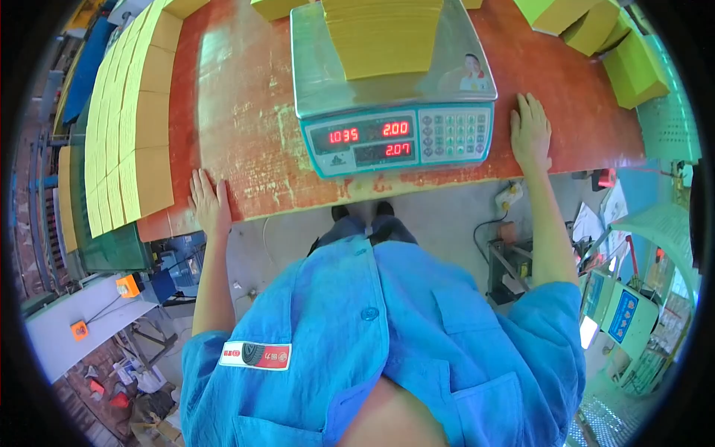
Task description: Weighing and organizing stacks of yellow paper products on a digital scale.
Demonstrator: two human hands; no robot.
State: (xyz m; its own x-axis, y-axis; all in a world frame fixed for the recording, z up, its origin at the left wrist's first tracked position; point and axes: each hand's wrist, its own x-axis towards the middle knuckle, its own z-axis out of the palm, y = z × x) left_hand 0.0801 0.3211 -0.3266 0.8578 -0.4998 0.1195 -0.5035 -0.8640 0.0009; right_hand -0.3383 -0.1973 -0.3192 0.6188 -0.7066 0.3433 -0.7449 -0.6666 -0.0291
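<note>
On the worn red tabletop (253, 149) stands a digital weighing scale (398, 141) with a teal front, a keypad and lit red digits. A thick yellow stack (383, 37), which looks like paper, rests on its metal pan (313, 67). My left hand (210, 205) lies flat near the table's front edge, between the scale and rows of yellow stacks, fingers stretched out and holding nothing. Just right of the scale, my right hand (531, 135) is also flat on the tabletop, fingers extended and holding nothing.
Long rows of yellow stacks (126, 127) line the table's left side. More yellow blocks (633, 71) stand at the far right. A green machine (622, 313) is at the right, and a white bench (82, 320) with orange parts is at the lower left.
</note>
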